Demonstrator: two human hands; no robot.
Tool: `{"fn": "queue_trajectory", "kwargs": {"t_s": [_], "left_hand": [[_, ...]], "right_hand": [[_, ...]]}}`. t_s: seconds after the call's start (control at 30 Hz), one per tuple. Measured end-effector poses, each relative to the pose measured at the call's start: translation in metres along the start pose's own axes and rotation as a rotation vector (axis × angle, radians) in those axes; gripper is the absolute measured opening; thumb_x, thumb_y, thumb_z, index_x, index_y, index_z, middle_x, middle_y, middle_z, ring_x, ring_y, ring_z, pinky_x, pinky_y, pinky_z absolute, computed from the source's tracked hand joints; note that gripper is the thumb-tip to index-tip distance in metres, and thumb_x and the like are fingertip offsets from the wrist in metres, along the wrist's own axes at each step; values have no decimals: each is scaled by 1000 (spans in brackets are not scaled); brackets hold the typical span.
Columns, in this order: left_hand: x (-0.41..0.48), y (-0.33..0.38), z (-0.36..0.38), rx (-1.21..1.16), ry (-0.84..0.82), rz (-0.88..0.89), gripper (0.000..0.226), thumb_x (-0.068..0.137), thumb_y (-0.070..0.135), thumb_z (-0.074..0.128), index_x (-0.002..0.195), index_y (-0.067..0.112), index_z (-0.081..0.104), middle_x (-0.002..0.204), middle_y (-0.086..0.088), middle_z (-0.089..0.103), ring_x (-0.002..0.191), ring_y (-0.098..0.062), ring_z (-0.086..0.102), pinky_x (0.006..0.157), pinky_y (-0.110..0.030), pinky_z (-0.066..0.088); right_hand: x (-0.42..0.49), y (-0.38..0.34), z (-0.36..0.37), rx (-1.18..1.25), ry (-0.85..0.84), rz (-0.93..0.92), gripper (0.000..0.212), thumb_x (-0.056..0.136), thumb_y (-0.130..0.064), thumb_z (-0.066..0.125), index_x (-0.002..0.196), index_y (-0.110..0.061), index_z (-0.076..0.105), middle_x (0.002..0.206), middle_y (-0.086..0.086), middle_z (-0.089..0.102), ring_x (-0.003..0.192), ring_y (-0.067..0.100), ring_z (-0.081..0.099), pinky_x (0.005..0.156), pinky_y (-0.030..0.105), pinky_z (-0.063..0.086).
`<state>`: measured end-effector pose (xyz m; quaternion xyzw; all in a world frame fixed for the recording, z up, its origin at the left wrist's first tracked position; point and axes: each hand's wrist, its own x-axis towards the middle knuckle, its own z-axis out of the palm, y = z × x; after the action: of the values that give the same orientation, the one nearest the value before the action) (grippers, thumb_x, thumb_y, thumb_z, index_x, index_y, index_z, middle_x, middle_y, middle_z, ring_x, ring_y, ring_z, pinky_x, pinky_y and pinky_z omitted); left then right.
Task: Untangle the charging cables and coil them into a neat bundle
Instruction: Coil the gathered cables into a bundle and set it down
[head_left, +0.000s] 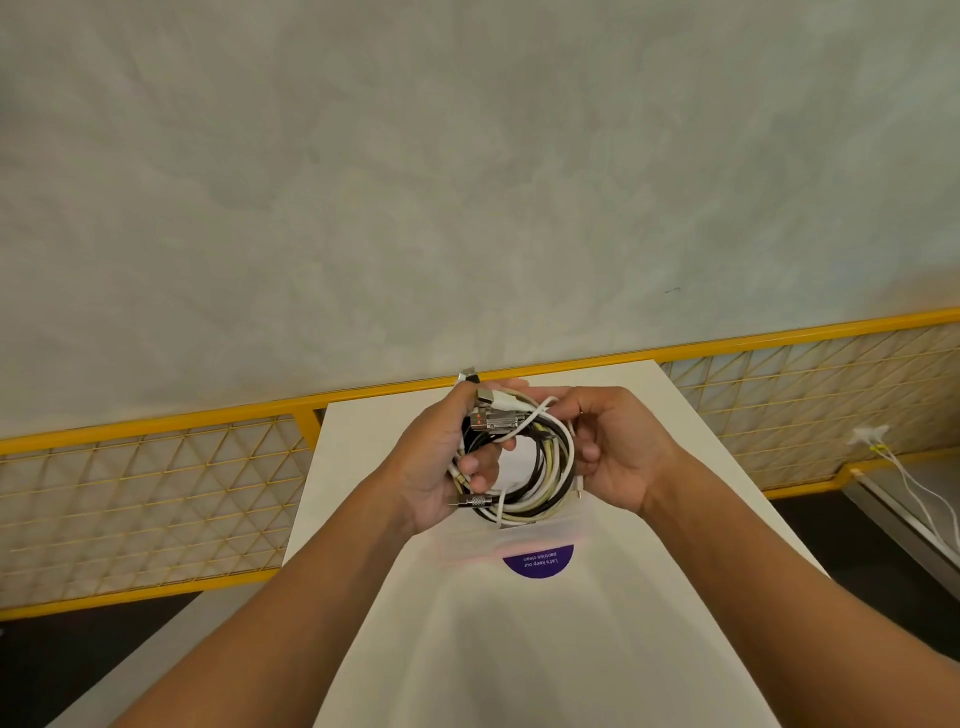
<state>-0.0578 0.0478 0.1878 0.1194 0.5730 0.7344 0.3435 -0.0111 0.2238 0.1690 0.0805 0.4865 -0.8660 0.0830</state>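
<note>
A coil of charging cables, white, black and pale yellow, hangs in the air above the white table. My left hand grips the coil's left side, thumb through the loop, with several metal plugs sticking out near the fingers. Another knurled metal plug juts out at the lower left. My right hand holds the coil's right side, fingers curled round the strands.
A purple round sticker lies on the table under the coil. A yellow mesh railing runs behind the table on both sides. White cables hang from a wall fitting at the far right.
</note>
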Motion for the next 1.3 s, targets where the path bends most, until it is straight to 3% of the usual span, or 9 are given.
{"fn": "queue_trajectory", "kwargs": {"t_s": [0.1,0.23,0.5,0.67,0.8,0.9,1.0,1.13,1.3], "left_hand": [[0,-3,-3,-54,-18,-21,39,101,37,45,98,16,78,64,-7,55,36,-7,30,36,-19,30],[-2,-3,0,-77,-31,-70,39,97,44,52,84,17,77,47,-4,43,33,-10,29,33,-20,30],[-5,0,2,-123,-79,-120,43,83,54,61,94,14,72,39,1,30,29,-9,24,30,-18,27],[-3,-1,-3,-228,-180,-45,78,51,81,66,92,14,73,41,4,32,31,-5,30,32,-14,29],[4,2,-7,-324,-189,50,82,43,50,97,104,9,61,57,1,39,35,-4,34,34,-15,34],[4,5,-5,-317,-116,90,41,69,23,91,93,7,63,65,-1,49,34,-4,33,33,-14,31],[4,10,-1,-338,17,94,15,78,19,76,81,9,66,69,-2,53,35,-5,31,34,-15,28],[10,6,-1,-306,214,109,22,80,21,78,87,9,62,72,-4,55,38,-6,34,35,-17,31],[8,2,3,-256,258,66,28,82,23,79,101,5,68,75,-8,63,50,-11,47,43,-21,44]], "right_hand": [[-2,-1,2,18,49,-27,25,76,1,48,83,4,72,58,7,54,31,6,25,34,18,13],[-7,-4,5,1,79,-43,16,71,2,47,69,1,63,45,5,46,30,7,26,35,16,16],[-4,-1,3,-16,176,-99,33,80,15,39,66,-5,61,54,6,48,32,6,27,32,16,20],[-5,11,-1,-1,128,-211,50,85,17,41,61,-15,71,65,6,60,42,8,35,39,17,29],[-7,13,-1,-30,72,-295,52,88,16,39,65,-15,74,71,7,67,63,21,46,57,29,42],[-9,12,2,-41,20,-328,47,85,14,37,74,-11,76,81,12,67,75,26,51,70,36,43],[-6,11,0,26,-81,-300,28,84,-17,53,94,-2,74,102,24,60,95,37,47,86,50,37],[-4,13,7,-264,14,-307,74,83,-65,66,112,3,64,108,25,59,95,34,46,85,52,35],[0,22,27,-560,339,-330,19,83,-21,78,97,-15,67,89,11,73,89,34,71,80,48,59]]}}
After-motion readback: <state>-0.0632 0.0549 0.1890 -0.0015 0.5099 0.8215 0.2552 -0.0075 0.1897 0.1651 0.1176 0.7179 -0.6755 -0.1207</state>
